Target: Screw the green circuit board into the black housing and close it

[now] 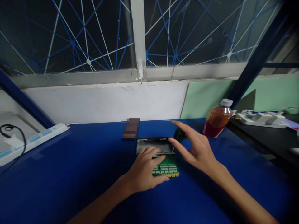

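Note:
A green circuit board (168, 166) with rows of pale rectangular parts and a yellow strip along its near edge lies on the blue table. My left hand (146, 171) covers its left side and grips it, thumb at the near edge and fingers over the top. Just behind the board is a dark, shallow rectangular case (151, 143), partly hidden by those fingers. My right hand (198, 149) is around a screwdriver (179, 134) with a dark green handle, index finger and thumb spread on either side. The tilted thin shaft points down to the board; whether its tip touches a screw is unclear.
A dark flat object, partly pixelated, (131, 128) lies near the wall. A capped bottle of reddish-brown drink (218, 118) stands at the back right. White power strips (35, 141) with cables lie to the left and on the darker surface at right. Blue metal posts flank the table (81, 161).

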Tool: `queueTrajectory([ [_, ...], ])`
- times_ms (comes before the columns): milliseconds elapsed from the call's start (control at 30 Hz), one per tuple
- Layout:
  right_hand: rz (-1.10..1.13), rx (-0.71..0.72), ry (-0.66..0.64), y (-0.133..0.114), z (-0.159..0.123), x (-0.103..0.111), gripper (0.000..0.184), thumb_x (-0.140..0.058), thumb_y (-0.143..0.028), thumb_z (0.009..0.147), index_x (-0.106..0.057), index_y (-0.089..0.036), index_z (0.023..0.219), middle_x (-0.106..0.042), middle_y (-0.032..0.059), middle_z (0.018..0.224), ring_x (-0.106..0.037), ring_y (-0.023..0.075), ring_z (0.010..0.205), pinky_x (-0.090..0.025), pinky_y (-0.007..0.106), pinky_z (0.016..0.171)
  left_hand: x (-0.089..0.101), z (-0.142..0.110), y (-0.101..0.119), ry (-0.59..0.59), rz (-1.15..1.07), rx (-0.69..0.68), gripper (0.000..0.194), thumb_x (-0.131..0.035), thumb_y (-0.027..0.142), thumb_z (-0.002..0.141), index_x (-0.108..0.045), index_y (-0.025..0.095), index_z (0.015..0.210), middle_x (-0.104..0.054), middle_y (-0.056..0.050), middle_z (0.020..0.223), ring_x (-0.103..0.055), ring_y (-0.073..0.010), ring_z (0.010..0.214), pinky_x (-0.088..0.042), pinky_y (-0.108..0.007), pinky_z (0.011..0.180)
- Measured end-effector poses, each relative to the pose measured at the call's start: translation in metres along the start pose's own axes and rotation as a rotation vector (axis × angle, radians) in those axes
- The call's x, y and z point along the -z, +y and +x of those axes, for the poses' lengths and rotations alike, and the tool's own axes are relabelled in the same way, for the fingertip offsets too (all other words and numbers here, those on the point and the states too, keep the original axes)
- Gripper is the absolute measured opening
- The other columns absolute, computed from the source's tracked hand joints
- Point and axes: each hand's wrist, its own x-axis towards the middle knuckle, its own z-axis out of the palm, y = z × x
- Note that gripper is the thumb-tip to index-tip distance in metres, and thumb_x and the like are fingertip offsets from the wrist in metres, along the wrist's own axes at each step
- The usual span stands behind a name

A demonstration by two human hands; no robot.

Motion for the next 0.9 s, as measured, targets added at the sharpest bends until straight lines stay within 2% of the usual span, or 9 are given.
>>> queueTrajectory([
  [100,0.09,-0.046,-0.067,-0.0007,0.0014,0.0007,0.051,-0.049,-0.022,0.09,-0.033,-0.016,0.138,-0.061,0.01,0.109,-0.06,0.017,0.084,-0.051,0.032,0.076,0.0011,0.0005,0.0012,0.001,-0.002,-0.011,0.06,-0.077,0.042,0.067,-0.057,0.021,0.119,-0.055,-0.009,0.122,-0.049,-0.0275,0.113,-0.039,-0.046,0.098],
  [200,0.096,-0.066,-0.034,-0.0005,0.0021,-0.0001,0.05,-0.052,-0.023,0.089,-0.035,-0.018,0.136,-0.059,0.0103,0.115,-0.06,0.0147,0.077,-0.052,0.031,0.072,0.0009,0.0007,0.0011,0.006,-0.015,-0.008,0.059,-0.077,0.042,0.067,-0.058,0.021,0.118,-0.056,-0.008,0.12,-0.05,-0.0275,0.112,-0.039,-0.046,0.097],
  [267,0.057,-0.055,0.001,-0.0002,0.0018,-0.0007,0.048,-0.057,-0.026,0.087,-0.04,-0.019,0.131,-0.06,0.0092,0.111,-0.06,0.0147,0.074,-0.052,0.03,0.07,0.0004,0.0008,0.0006,0.014,-0.024,-0.011,0.059,-0.076,0.042,0.067,-0.057,0.022,0.119,-0.056,-0.008,0.121,-0.05,-0.0281,0.112,-0.04,-0.047,0.096],
  [433,0.115,-0.094,-0.066,0.0001,0.0004,-0.0006,0.049,-0.05,-0.024,0.089,-0.034,-0.018,0.136,-0.062,0.0092,0.107,-0.06,0.0159,0.074,-0.052,0.034,0.071,0.0007,0.001,0.0007,0.02,-0.021,-0.016,0.058,-0.076,0.042,0.067,-0.058,0.022,0.118,-0.056,-0.008,0.121,-0.05,-0.0287,0.112,-0.04,-0.047,0.096],
  [600,0.059,-0.075,0.015,0.0025,0.0006,-0.001,0.047,-0.058,-0.026,0.085,-0.043,-0.019,0.129,-0.061,0.0086,0.108,-0.059,0.016,0.073,-0.052,0.032,0.068,0.0015,0.0008,0.002,0.01,-0.001,-0.014,0.059,-0.077,0.041,0.067,-0.057,0.021,0.118,-0.056,-0.008,0.121,-0.05,-0.0283,0.112,-0.04,-0.047,0.096],
  [767,0.172,-0.141,-0.089,0.0046,0.0008,-0.0015,0.052,-0.051,-0.024,0.087,-0.033,-0.019,0.136,-0.061,0.0066,0.1,-0.059,0.0157,0.07,-0.052,0.033,0.068,0.0019,0.0008,0.0027,-0.002,-0.005,-0.01,0.058,-0.077,0.039,0.067,-0.057,0.021,0.119,-0.056,-0.009,0.121,-0.05,-0.0286,0.111,-0.041,-0.048,0.095],
  [900,0.109,-0.115,-0.011,0.0071,0.0,-0.0012,0.051,-0.058,-0.026,0.084,-0.039,-0.021,0.132,-0.061,0.0075,0.106,-0.058,0.015,0.07,-0.052,0.032,0.067,0.0012,0.0013,0.0025,-0.01,-0.01,0.014,0.06,-0.077,0.038,0.067,-0.056,0.022,0.121,-0.055,-0.008,0.122,-0.049,-0.0291,0.112,-0.04,-0.048,0.096],
])
